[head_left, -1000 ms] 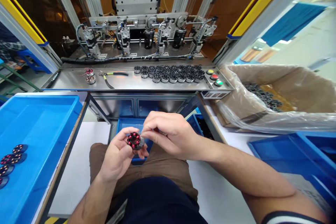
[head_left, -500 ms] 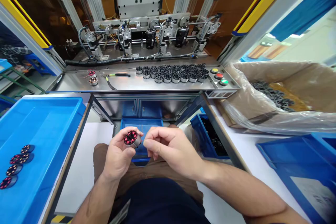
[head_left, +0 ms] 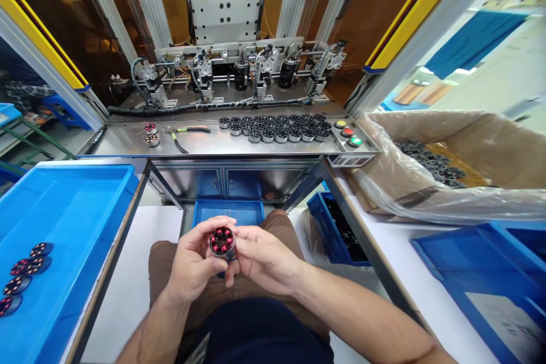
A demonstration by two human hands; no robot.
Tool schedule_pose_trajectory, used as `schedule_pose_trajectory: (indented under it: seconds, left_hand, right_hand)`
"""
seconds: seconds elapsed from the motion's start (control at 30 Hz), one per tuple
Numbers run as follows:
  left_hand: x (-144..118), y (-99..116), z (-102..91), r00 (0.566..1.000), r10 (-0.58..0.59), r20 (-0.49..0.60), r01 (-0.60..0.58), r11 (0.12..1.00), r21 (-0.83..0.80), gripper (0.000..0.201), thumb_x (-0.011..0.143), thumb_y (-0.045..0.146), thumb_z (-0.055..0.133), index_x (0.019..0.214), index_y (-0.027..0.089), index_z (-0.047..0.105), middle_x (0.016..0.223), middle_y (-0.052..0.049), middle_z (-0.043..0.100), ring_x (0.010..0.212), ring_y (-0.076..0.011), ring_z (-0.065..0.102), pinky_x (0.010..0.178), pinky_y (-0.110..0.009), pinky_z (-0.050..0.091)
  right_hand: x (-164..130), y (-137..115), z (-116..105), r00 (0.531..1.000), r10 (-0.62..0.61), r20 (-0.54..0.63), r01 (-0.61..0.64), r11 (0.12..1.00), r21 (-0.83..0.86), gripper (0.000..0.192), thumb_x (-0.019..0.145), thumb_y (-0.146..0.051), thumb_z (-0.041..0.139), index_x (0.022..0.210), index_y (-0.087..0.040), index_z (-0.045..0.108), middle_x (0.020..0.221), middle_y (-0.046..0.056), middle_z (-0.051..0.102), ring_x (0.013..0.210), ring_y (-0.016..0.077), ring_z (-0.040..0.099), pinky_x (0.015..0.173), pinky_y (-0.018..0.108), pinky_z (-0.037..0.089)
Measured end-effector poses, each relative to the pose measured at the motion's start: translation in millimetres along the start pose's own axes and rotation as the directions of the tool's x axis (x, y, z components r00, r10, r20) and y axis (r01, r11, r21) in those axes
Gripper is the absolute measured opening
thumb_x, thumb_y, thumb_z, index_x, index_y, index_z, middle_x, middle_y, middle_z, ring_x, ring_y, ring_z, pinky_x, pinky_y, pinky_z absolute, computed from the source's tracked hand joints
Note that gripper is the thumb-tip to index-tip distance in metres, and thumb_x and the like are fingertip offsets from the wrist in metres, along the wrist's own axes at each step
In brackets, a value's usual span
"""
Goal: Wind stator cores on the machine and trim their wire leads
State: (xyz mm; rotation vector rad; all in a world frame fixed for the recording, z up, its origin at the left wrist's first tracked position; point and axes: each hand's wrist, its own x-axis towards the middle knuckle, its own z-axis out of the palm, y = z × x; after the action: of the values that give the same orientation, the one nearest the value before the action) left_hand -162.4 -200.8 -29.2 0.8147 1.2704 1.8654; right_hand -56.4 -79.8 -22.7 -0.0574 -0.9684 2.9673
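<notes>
Wound stator (head_left: 222, 241) pinched between left hand (head_left: 194, 266) and right hand (head_left: 263, 259) — both touching.

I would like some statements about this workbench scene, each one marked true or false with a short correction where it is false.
1. Both hands hold one small round wound part above the lap. True: the left hand and the right hand meet around the wound stator.
2. The pliers are in the right hand. False: the pliers lie on the steel shelf.
3. Many dark empty cores stand grouped on that shelf. True: the dark cores stand left of the coloured buttons.
4. The blue tray on the left holds no parts. False: several flat wound parts lie in the blue tray.
</notes>
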Motion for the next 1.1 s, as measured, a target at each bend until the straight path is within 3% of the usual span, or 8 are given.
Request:
schedule_pose_trajectory:
  seconds: [0.13, 0.23, 0.3, 0.43, 0.53, 0.67, 0.83, 1.1]
  left_hand:
    - [9.0, -1.6, -0.4, 0.973, 0.046, -0.227, -0.051, 0.999, -0.016, 0.039, 0.073, 0.049, 0.082, 0.103, 0.026, 0.077, 0.123, -0.010, 0.072, 0.122, -0.0267, 0.062, 0.099, -0.035, 0.053]
    - [7.8, -2.5, -3.3, 0.889, 0.065, -0.453, -0.008, 0.992, 0.125, 0.029, 0.083, 0.036, 0.076, 0.111, 0.027, 0.074, 0.121, -0.006, 0.072, 0.114, -0.0186, 0.064, 0.097, -0.027, 0.050]
    - [0.4, -1.2, -3.0, 0.940, 0.061, -0.336, 0.024, 0.970, 0.243, 0.040, 0.078, 0.031, 0.080, 0.117, 0.025, 0.072, 0.118, -0.007, 0.072, 0.106, -0.0199, 0.066, 0.094, -0.027, 0.052]
    - [-12.7, 6.2, 6.0, 0.996, 0.023, -0.082, 0.010, 0.924, 0.382, 0.052, 0.072, 0.024, 0.084, 0.123, 0.026, 0.070, 0.117, -0.007, 0.072, 0.105, -0.0246, 0.067, 0.092, -0.031, 0.053]
    - [-11.8, 11.1, 10.3, 0.996, 0.026, -0.084, 0.012, 0.906, 0.422, 0.040, 0.076, 0.025, 0.081, 0.115, 0.028, 0.073, 0.114, -0.005, 0.073, 0.100, -0.0231, 0.068, 0.089, -0.031, 0.054]
    - [-8.1, 14.5, 6.9, 0.988, 0.141, -0.058, -0.083, 0.818, 0.569, 0.039, 0.078, 0.024, 0.080, 0.116, 0.031, 0.071, 0.112, -0.004, 0.071, 0.102, -0.0220, 0.066, 0.090, -0.031, 0.053]
    - [-11.0, 14.5, 4.0, 0.968, 0.249, -0.007, -0.182, 0.726, 0.663, 0.044, 0.079, 0.018, 0.078, 0.119, 0.033, 0.069, 0.117, -0.004, 0.070, 0.109, -0.0221, 0.064, 0.096, -0.032, 0.050]
    - [-10.8, 8.6, 9.0, 0.999, 0.028, -0.022, -0.023, 0.975, 0.223, 0.043, 0.079, 0.012, 0.077, 0.116, 0.032, 0.070, 0.123, -0.004, 0.067, 0.102, -0.0183, 0.069, 0.087, -0.026, 0.058]
  right_hand:
    - [-3.0, 3.1, -3.8, 0.953, -0.300, -0.032, 0.278, 0.914, -0.296, 0.039, 0.071, -0.036, 0.087, 0.102, -0.018, 0.072, 0.091, 0.004, 0.068, 0.076, 0.0129, 0.065, 0.062, 0.023, 0.057]
    - [-6.8, -3.0, -9.1, 0.691, -0.709, 0.142, 0.514, 0.345, -0.785, 0.040, 0.075, -0.020, 0.082, 0.113, -0.022, 0.068, 0.103, 0.008, 0.069, 0.091, 0.0197, 0.067, 0.075, 0.032, 0.060]
    - [-8.2, -7.9, -12.9, 0.506, -0.770, 0.388, 0.478, -0.124, -0.870, 0.044, 0.079, -0.012, 0.075, 0.120, -0.022, 0.064, 0.105, 0.010, 0.069, 0.094, 0.0230, 0.068, 0.078, 0.037, 0.060]
    - [-9.6, -11.9, -16.5, 0.436, -0.685, 0.583, 0.427, -0.413, -0.804, 0.047, 0.083, -0.009, 0.066, 0.127, -0.023, 0.058, 0.102, 0.012, 0.071, 0.088, 0.0252, 0.070, 0.075, 0.041, 0.061]
    - [-13.3, -13.6, -14.3, 0.495, -0.665, 0.559, 0.453, -0.351, -0.820, 0.048, 0.081, -0.008, 0.063, 0.126, -0.023, 0.058, 0.104, 0.012, 0.070, 0.092, 0.0259, 0.069, 0.077, 0.044, 0.060]
    - [-19.9, -20.0, -8.8, 0.647, -0.626, 0.434, 0.512, -0.065, -0.857, 0.038, 0.082, -0.024, 0.072, 0.119, -0.020, 0.064, 0.108, 0.013, 0.066, 0.098, 0.0263, 0.065, 0.081, 0.045, 0.058]
    - [-22.3, -25.4, -2.4, 0.684, -0.664, 0.301, 0.494, 0.119, -0.861, 0.006, 0.087, -0.019, 0.072, 0.092, -0.020, 0.075, 0.077, 0.003, 0.066, 0.071, 0.0152, 0.063, 0.064, 0.029, 0.053]
    - [-27.2, -25.3, 3.6, 0.747, -0.657, -0.099, 0.317, 0.483, -0.816, 0.017, 0.087, -0.023, 0.070, 0.071, -0.017, 0.069, 0.067, 0.001, 0.064, 0.062, 0.0124, 0.057, 0.057, 0.025, 0.046]
